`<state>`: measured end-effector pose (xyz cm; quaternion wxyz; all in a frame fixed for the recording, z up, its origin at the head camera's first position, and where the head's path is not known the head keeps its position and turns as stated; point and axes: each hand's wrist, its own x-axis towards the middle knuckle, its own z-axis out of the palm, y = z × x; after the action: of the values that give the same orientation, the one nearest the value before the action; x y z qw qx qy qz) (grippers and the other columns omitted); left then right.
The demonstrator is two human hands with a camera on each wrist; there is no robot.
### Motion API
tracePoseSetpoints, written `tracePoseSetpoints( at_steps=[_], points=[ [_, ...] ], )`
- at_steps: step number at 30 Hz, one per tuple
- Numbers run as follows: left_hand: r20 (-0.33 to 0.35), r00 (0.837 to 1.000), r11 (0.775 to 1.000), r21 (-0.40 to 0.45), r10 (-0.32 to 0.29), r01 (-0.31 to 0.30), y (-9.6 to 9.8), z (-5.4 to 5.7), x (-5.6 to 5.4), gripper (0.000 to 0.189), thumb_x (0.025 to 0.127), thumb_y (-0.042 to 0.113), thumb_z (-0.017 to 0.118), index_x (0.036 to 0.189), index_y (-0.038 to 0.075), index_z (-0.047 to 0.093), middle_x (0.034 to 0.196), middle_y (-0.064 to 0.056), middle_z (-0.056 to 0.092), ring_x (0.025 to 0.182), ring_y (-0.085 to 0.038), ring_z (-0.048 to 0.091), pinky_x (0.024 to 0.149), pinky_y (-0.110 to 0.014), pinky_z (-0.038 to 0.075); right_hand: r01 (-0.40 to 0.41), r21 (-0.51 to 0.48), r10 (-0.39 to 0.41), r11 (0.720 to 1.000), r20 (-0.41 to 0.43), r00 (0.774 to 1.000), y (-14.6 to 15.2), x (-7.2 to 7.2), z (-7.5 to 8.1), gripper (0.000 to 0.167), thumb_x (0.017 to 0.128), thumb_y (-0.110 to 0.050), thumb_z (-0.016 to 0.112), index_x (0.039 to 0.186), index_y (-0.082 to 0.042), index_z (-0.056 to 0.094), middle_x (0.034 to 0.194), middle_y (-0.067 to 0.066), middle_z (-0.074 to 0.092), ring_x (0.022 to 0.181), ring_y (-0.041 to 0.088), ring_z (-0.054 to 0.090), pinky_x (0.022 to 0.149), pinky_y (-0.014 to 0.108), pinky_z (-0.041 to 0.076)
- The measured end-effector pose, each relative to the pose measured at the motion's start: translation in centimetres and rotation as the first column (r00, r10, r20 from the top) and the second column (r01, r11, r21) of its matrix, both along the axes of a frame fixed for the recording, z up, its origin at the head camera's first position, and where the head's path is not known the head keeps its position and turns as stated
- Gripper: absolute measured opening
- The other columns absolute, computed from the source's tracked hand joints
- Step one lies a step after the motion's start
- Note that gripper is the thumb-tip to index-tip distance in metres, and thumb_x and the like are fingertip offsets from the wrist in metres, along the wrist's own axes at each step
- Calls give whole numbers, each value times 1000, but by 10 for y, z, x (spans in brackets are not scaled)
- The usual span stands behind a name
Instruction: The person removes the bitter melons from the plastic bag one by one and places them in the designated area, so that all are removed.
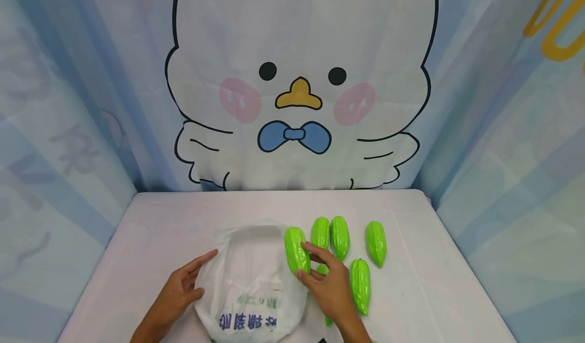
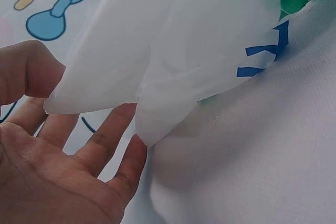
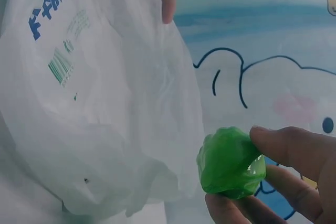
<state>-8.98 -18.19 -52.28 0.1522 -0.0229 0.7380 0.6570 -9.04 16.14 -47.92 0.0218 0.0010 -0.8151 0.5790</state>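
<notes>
My left hand (image 1: 178, 287) grips the left edge of a white plastic bag (image 1: 249, 300) with blue and green print. In the left wrist view, the bag's film (image 2: 173, 40) passes between the thumb and the spread fingers. The bag's mouth stands wide towards the back of the table. My right hand (image 1: 330, 282) pinches a shiny, ridged green bitter melon (image 1: 296, 249) between thumb and fingertips. That melon is upright at the bag's right rim in the head view. From the right wrist, its blunt end (image 3: 231, 163) shows beside the bag's side (image 3: 131, 87).
Several more green bitter melons lie right of the bag: a pair at the back (image 1: 340, 237), one farther right (image 1: 376, 244), one nearer the front (image 1: 360, 287). Others are partly hidden by my right hand. A white cloth covers the table (image 1: 425, 277); printed curtains (image 1: 68, 129) enclose it.
</notes>
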Motion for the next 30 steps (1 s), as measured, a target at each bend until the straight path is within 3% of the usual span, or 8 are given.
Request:
tracePoseSetpoints(
  at_steps=[8,18,30],
  points=[
    [0,1000,1000,12,2,-2,0,-1,-1,89,81,-9,67,163,18,44,174,-2,32,157,-36,39,115,-34,50,92,-5,-92,996,2,996,25,6,0,60,81,-3,88,135,-26,73,145,2,67,127,29,67,92,32,65],
    [-4,1000,1000,22,0,0,0,-1,1,89,82,-9,66,163,17,43,174,-3,32,157,-37,40,115,-35,51,198,91,-205,976,73,976,55,14,3,62,82,-6,88,138,-27,71,148,2,65,132,29,65,96,33,64],
    [0,1000,1000,17,1,-1,-1,-3,0,87,83,-9,66,163,17,44,174,-3,33,157,-35,40,115,-32,50,279,109,-289,954,93,953,93,22,0,62,88,-8,84,145,-19,65,156,9,58,138,31,59,99,30,62]
  ],
)
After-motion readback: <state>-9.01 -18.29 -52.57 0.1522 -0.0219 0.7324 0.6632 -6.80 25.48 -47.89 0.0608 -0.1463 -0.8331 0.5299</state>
